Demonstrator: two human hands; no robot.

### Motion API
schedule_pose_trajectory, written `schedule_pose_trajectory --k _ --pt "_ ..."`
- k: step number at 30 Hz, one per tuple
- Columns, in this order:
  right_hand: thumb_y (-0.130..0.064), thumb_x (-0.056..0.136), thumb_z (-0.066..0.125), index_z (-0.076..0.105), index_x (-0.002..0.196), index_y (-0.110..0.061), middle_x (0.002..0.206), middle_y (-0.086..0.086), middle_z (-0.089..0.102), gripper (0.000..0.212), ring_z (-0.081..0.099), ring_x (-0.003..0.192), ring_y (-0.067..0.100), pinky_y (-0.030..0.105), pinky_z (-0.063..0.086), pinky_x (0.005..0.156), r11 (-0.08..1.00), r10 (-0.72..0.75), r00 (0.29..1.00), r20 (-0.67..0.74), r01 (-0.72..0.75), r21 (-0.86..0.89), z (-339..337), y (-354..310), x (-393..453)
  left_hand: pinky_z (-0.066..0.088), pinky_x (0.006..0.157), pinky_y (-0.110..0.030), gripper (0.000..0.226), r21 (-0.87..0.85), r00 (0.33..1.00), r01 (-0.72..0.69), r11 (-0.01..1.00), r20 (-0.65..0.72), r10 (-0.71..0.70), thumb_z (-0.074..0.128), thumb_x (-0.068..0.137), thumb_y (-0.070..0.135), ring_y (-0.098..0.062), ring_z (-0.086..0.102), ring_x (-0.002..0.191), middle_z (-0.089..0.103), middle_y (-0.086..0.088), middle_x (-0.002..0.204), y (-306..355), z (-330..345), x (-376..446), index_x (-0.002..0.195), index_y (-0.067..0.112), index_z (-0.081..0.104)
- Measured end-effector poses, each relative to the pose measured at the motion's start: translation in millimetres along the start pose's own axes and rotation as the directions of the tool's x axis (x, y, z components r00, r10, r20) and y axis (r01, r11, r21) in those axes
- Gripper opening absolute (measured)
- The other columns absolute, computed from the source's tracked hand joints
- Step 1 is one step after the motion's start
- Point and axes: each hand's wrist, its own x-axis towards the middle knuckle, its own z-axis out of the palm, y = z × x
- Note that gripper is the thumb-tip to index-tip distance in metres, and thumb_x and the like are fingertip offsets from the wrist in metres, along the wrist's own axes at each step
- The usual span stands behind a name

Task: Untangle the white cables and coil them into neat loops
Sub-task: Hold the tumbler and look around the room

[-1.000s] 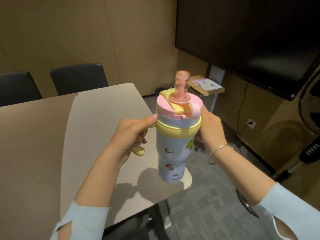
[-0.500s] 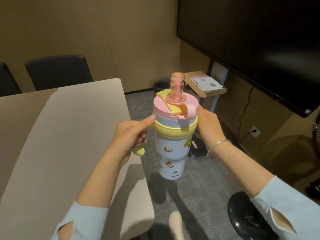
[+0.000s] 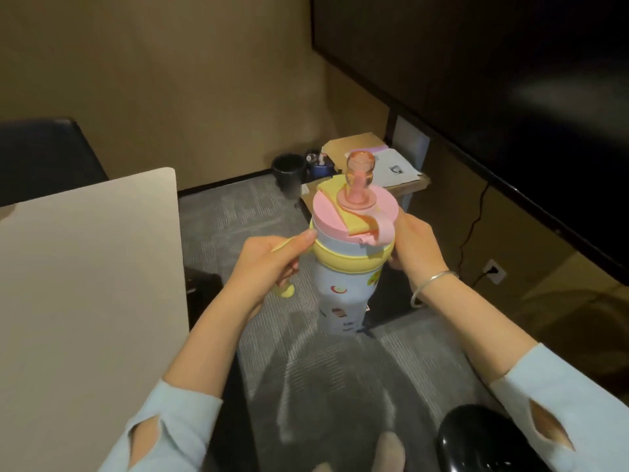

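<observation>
A: While both hands are on the bottle [image 3: 343, 267], where are the white cables?

B: None show in this view. The bottle hangs over the carpet, just right of the desk [image 3: 85, 284], clear of its edge.

A: How is it held?

B: The left hand [image 3: 272, 264] wraps the yellow handle, thumb lying along the top toward the yellow band. The right hand [image 3: 413, 247] cups the far side by the pink lid [image 3: 326, 218]; its fingers curve round the body, though most of them are hidden behind it.

A: So the step in hand?

B: My guess is clearing the bottle away before any cable work. The spout [image 3: 360, 172] stands up uncovered and the flap beside it is loose, so I'd keep the bottle upright, since it already leans a little.

A: And where to set it?

B: Somewhere steady off the desk, perhaps the low stand [image 3: 413, 185] beyond the bottle. Lower it with the handle hand bearing the weight and the other hand steadying, and let go only once the base sits flat.
</observation>
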Motion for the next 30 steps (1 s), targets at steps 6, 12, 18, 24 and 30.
schedule_pose_trajectory --k 6,12,18,24,30 --pt "-0.032 0.101 0.045 0.049 0.068 -0.02 0.062 0.0 0.048 0.035 0.043 0.051 0.01 0.02 0.036 0.048 0.996 0.089 0.995 0.033 -0.09 0.021 -23 36 104 0.043 0.053 -0.03 0.056 0.032 0.997 0.071 0.997 -0.007 -0.071 0.072 0.067 0.062 -0.013 0.039 0.049 0.043 -0.006 0.052 -28 54 91 0.057 0.009 0.057" --pt "-0.044 0.084 0.045 0.056 0.077 -0.018 0.07 0.0 0.055 0.029 0.051 0.064 0.019 0.027 0.041 0.061 0.993 0.115 0.991 0.073 -0.118 0.03 -38 94 184 0.049 0.064 -0.039 0.057 0.097 0.993 0.118 0.988 -0.02 -0.117 0.07 0.064 0.074 -0.011 0.047 0.052 0.052 -0.003 0.056 -81 97 172 0.053 0.019 0.061" --pt "-0.03 0.099 0.049 0.043 0.064 -0.015 0.061 0.003 0.044 0.039 0.04 0.056 0.015 0.025 0.034 0.054 0.99 0.142 0.99 -0.023 -0.141 0.024 -38 184 253 0.052 0.068 -0.035 0.063 0.201 0.991 0.133 0.971 0.003 -0.136 0.056 0.067 0.071 -0.026 0.065 0.064 0.063 -0.007 0.069 -153 133 240 0.068 0.008 0.066" --pt "-0.033 0.098 0.051 0.052 0.078 -0.007 0.07 0.008 0.051 0.033 0.047 0.063 0.016 0.027 0.039 0.057 0.986 0.169 0.984 -0.063 -0.169 -0.001 -16 312 316 0.043 0.069 -0.034 0.047 0.225 0.978 0.176 0.958 0.074 -0.197 0.057 0.08 0.062 -0.025 0.059 0.07 0.062 -0.012 0.072 -277 160 309 0.054 0.024 0.063" --pt "-0.031 0.1 0.047 0.054 0.082 -0.005 0.07 0.005 0.051 0.033 0.046 0.059 0.01 0.021 0.037 0.053 0.98 0.19 0.977 -0.097 -0.196 -0.048 3 435 362 0.045 0.07 -0.027 0.045 0.236 0.969 0.209 0.949 0.082 -0.234 0.058 0.09 0.052 -0.024 0.063 0.078 0.071 -0.015 0.086 -396 187 363 0.061 0.017 0.059"
